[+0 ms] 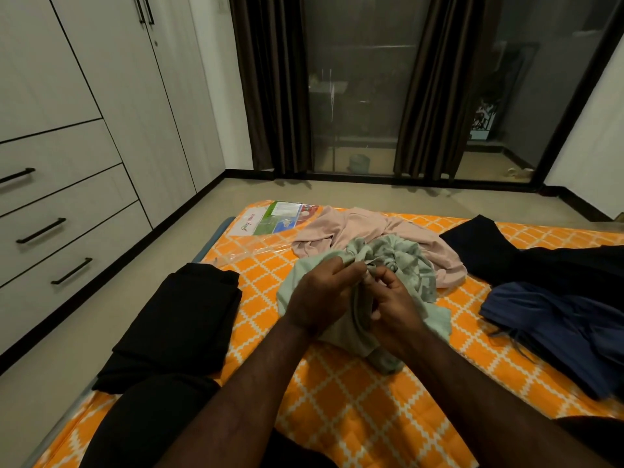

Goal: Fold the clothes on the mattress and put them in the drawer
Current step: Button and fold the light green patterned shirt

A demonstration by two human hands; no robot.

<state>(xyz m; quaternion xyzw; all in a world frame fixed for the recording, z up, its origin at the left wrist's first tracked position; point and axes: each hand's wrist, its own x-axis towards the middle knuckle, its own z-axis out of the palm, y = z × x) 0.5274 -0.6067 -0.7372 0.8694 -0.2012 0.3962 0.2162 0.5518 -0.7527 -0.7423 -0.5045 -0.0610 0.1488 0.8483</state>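
Drawers (pixel 40 228) stand shut at the left edge of the frame, and right of them I see a folded black garment (pixel 179 319) lying on the orange mattress (pixel 354 400). At centre the left hand (pixel 320 295) has its fingers curled and clamped on the bunched pale green garment (pixel 398 261), whose lower folds lie on the mattress, and the right hand (pixel 395 305) pinches the same cloth just beside it. Behind them lies a crumpled pink garment (pixel 371 228), while toward the right edge a loose black garment (pixel 506 251) and a navy garment (pixel 557 325) lie unfolded.
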